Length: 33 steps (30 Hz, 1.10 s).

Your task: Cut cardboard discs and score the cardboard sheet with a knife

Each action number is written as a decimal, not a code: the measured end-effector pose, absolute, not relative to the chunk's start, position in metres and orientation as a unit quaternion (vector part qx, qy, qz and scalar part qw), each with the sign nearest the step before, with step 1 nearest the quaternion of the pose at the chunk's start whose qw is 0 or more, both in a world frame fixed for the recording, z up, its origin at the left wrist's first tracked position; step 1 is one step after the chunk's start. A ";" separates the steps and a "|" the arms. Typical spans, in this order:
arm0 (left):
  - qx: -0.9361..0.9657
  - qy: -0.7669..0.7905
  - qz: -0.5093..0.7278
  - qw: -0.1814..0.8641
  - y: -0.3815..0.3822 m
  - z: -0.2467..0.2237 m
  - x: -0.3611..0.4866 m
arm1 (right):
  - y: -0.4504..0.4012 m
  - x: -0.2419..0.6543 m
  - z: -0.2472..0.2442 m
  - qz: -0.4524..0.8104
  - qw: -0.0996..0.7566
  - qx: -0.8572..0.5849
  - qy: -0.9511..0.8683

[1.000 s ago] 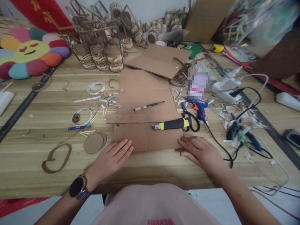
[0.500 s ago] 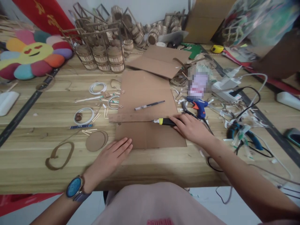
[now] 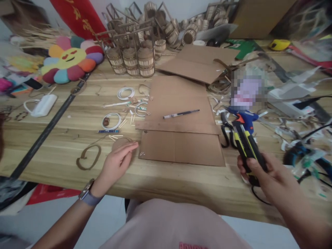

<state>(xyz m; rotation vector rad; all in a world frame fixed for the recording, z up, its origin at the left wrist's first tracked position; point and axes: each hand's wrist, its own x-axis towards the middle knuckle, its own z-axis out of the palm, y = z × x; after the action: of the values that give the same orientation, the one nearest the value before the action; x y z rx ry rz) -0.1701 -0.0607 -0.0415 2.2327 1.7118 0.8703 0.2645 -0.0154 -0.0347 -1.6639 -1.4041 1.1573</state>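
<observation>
My right hand (image 3: 261, 169) is wrapped round a black and yellow utility knife (image 3: 247, 148), lifted at the right of the cardboard. My left hand (image 3: 118, 164) has its fingers stretched out and holds nothing, just left of the lower cardboard piece (image 3: 186, 148). Above that piece lies a larger cardboard sheet (image 3: 178, 93) with a pen (image 3: 181, 114) on it. Round cardboard discs (image 3: 120, 142) are partly hidden behind my left hand.
A blue glue gun (image 3: 247, 119), black-handled scissors (image 3: 227, 131) and a white power strip (image 3: 290, 95) lie at the right. White rings (image 3: 111, 121) and small sticks are at the left, with bamboo baskets (image 3: 132, 58) and a flower cushion (image 3: 68, 58) behind.
My right hand has lifted the knife off the cardboard and moved right. My left hand has come off the cardboard to its left. The view has turned left.
</observation>
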 end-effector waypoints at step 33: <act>0.956 0.203 0.209 -0.017 0.026 -0.019 -0.056 | -0.040 0.346 -0.034 0.127 0.036 -0.574 -0.808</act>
<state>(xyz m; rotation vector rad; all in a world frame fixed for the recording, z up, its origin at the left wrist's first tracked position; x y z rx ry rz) -0.0557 0.0259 -0.0193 3.0377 0.6463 0.6626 0.3465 -0.0398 -0.0344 -1.7618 -2.4837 0.3905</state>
